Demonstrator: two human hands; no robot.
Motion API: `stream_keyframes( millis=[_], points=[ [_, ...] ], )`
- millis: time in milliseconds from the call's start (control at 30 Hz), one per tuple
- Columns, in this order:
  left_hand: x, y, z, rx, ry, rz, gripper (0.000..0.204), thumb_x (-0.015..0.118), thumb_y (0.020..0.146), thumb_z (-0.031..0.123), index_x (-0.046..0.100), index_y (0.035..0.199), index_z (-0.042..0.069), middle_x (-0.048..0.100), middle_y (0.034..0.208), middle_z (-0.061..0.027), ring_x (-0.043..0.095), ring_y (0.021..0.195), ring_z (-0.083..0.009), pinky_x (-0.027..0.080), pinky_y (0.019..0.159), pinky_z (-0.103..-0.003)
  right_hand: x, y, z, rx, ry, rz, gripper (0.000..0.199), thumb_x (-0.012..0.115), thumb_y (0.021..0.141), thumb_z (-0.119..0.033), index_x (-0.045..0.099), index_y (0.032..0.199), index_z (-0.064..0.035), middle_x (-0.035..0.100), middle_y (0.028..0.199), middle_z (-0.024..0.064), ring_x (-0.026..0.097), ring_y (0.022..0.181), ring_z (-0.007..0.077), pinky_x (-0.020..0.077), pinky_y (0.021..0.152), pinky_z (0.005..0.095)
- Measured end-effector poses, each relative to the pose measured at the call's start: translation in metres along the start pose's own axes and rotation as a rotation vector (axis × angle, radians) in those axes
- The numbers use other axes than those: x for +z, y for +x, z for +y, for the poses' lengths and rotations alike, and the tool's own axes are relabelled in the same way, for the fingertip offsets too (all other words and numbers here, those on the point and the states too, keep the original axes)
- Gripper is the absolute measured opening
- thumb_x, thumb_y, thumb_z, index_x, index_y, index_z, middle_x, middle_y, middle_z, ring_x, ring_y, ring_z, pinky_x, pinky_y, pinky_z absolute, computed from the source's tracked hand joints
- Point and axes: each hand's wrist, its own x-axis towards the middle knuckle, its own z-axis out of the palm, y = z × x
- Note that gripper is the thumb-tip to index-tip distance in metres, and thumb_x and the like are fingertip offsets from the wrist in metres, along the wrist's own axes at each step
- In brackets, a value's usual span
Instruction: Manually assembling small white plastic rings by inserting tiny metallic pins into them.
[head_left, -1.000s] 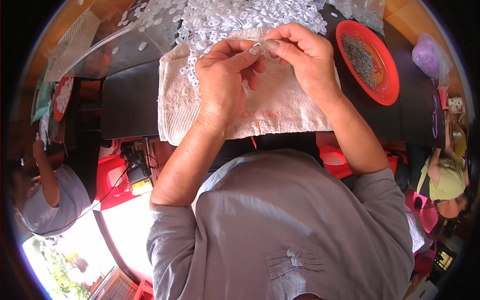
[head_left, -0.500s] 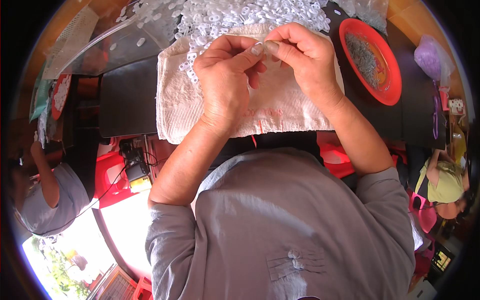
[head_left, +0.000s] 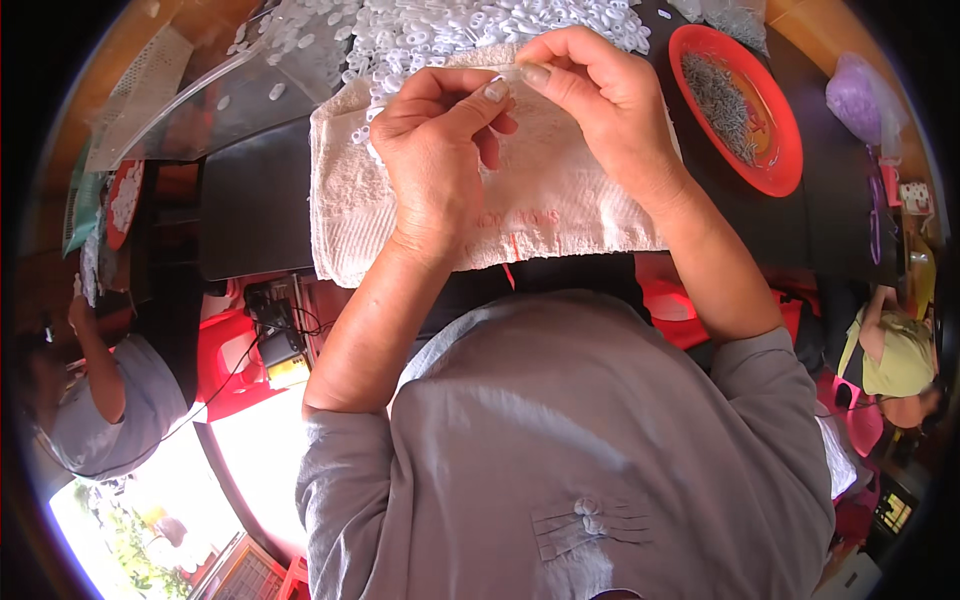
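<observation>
Now my left hand [head_left: 435, 150] and right hand [head_left: 600, 95] pinch one small white plastic piece [head_left: 508, 73] between closed fingers, above the white towel [head_left: 560, 200], near the pile of white pieces [head_left: 450, 25] on the table [head_left: 250, 200].

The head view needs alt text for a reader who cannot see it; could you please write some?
A left hand and right hand pinch a small white piece together above a white towel on a dark table. A heap of white plastic rings lies beyond; a red dish of thin metal parts sits right.

Both hands [head_left: 520, 110] pinch a small white piece [head_left: 507, 75] above a towel [head_left: 560, 200].
</observation>
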Motion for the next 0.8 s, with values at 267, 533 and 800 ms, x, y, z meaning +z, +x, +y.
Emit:
stream_keyframes(
  millis=[267,533,800],
  points=[
    [-0.001,-0.002,0.0,0.007,0.048,-0.024,0.003,0.063,0.085,-0.001,0.062,0.087,-0.004,0.065,0.071,-0.0093,0.054,0.051,-0.0082,0.038,0.042,-0.02,-0.003,0.0,0.002,-0.101,-0.118,-0.037,0.008,0.062,0.085,0.001,0.061,0.093,0.0008,0.064,0.08,0.0036,0.059,0.076,0.0087,0.0482,0.071,0.0236],
    [0.0,-0.003,-0.003,-0.003,0.116,-0.044,0.003,0.063,0.087,0.001,0.062,0.086,-0.002,0.063,0.071,-0.0053,0.054,0.055,-0.0072,0.039,0.044,-0.02,-0.003,-0.002,-0.001,-0.066,-0.177,-0.052,0.008,0.063,0.083,0.001,0.062,0.091,0.001,0.064,0.077,0.0031,0.059,0.071,0.0082,0.0472,0.067,0.0219],
    [0.003,-0.005,-0.004,0.075,0.133,0.0,0.001,0.061,0.086,-0.001,0.061,0.085,-0.001,0.062,0.072,-0.0047,0.054,0.056,-0.0075,0.04,0.047,-0.02,0.008,-0.005,0.0,0.173,0.154,-0.075,0.005,0.063,0.086,-0.004,0.064,0.088,0.0004,0.062,0.076,-0.0005,0.055,0.068,0.005,0.043,0.061,0.0186]
  ],
)
